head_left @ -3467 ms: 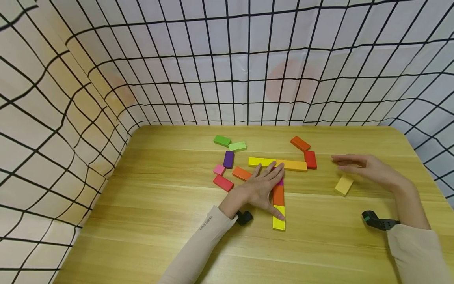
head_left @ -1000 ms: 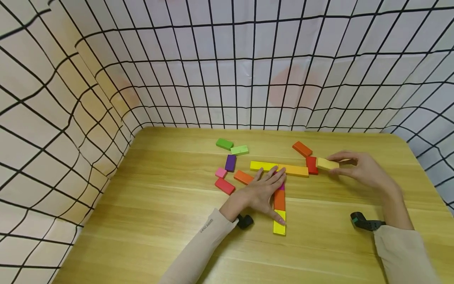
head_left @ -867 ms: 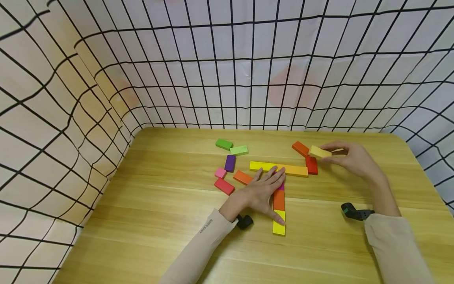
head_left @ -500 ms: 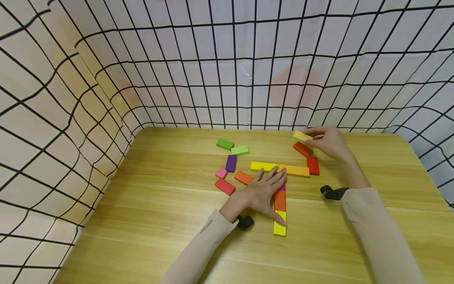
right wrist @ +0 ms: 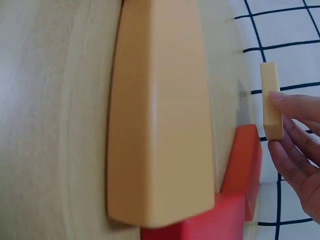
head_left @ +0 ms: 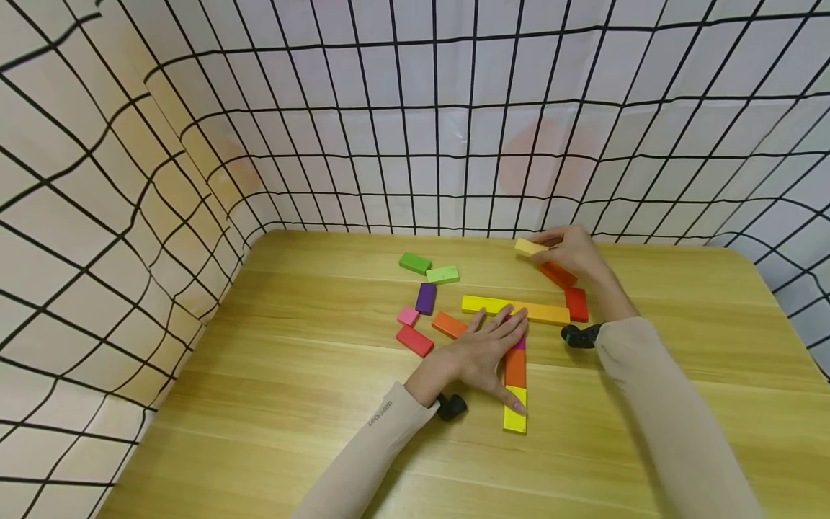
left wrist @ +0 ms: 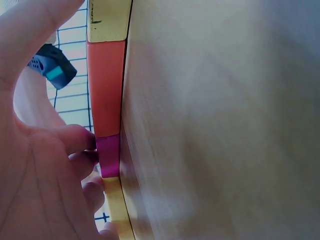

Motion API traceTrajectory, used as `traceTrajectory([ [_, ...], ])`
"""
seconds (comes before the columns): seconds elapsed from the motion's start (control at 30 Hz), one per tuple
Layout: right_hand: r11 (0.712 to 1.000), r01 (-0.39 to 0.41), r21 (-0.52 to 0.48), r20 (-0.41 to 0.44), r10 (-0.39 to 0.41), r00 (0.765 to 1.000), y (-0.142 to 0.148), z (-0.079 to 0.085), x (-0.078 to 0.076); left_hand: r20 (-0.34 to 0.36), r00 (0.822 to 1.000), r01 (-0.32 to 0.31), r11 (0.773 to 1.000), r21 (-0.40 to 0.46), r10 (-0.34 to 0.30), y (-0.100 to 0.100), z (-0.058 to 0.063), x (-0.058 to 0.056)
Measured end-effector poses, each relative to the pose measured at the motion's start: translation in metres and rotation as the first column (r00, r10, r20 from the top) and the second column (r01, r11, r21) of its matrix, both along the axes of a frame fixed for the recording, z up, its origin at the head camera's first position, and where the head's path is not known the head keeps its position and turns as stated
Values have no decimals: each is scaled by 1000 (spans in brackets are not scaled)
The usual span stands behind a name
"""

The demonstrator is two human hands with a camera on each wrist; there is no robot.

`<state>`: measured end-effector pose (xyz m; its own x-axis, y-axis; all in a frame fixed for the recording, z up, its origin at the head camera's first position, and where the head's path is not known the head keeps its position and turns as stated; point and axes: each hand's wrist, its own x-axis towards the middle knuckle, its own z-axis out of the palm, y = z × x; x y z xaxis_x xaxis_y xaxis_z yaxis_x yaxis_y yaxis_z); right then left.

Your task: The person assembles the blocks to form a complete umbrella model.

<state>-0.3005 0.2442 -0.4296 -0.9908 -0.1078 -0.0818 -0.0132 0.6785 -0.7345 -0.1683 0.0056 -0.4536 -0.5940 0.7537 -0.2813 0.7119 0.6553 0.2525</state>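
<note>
My right hand pinches a pale yellow block near the table's back edge, just beyond an orange-red block. In the right wrist view, thumb and fingertips hold that pale yellow block apart from the blocks below. My left hand lies spread over a T of blocks, its fingers straight. The T's crossbar is a yellow block and a light orange block. Down its stem run a magenta block, an orange block and a yellow block. The palm partly hides the stem.
A red block touches the crossbar's right end. Left of the T lie a dark green block, a light green block, a purple block, a pink block, a red block and an orange block.
My right hand has picked up the pale yellow block from the right side and carried it left and back, past the red and orange-red blocks. The left hand has stayed on the T.
</note>
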Motion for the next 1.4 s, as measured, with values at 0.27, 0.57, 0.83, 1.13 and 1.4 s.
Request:
traceTrajectory([
  [0.27,996,-29,82,-37,32,999,-4,-11,-6,0,1000,-1,1000,0,1,1,-1,1],
  [0.57,995,-43,89,-28,45,999,-1,-17,-8,0,1000,-5,1000,-3,5,1,-1,0],
  [0.83,995,-55,78,-37,58,998,0,-17,-7,12,1000,-6,1000,13,6,0,-1,0],
  [1.13,997,-69,46,-6,70,998,-1,-16,-5,5,1000,-3,1000,11,3,0,0,0],
  [1.4,995,-86,42,9,86,996,1,-17,-5,5,1000,-4,1000,7,4,0,0,0],
])
